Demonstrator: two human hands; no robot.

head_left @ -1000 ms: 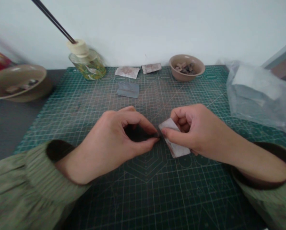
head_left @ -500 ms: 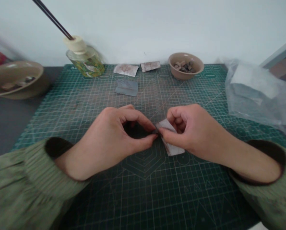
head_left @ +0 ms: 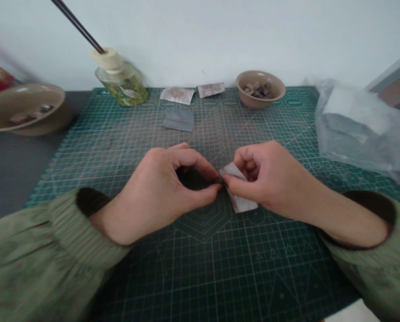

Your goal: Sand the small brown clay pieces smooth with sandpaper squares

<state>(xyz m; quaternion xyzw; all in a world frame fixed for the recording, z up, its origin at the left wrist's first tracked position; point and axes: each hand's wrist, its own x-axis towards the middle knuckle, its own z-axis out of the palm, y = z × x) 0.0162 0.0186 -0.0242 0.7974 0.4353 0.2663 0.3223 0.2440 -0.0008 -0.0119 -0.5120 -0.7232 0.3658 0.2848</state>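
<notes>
Over the middle of the green cutting mat, my left hand pinches a small dark piece between thumb and fingertips; most of it is hidden. My right hand is closed on a folded piece of sandpaper, pale on its back with brownish marks along an edge. The sandpaper's fold meets the small piece where both sets of fingertips come together. My right thumb presses on the paper, and its other fingers curl behind it.
At the back lie a grey sandpaper piece and two stained pale pieces. A small bowl holds several little blocks. A reed diffuser bottle and a larger bowl stand left; a clear plastic bag lies right.
The view has shifted slightly. Both hands keep their grips, with the sandpaper still against the small piece; only a tiny shift shows at the fingertips.
</notes>
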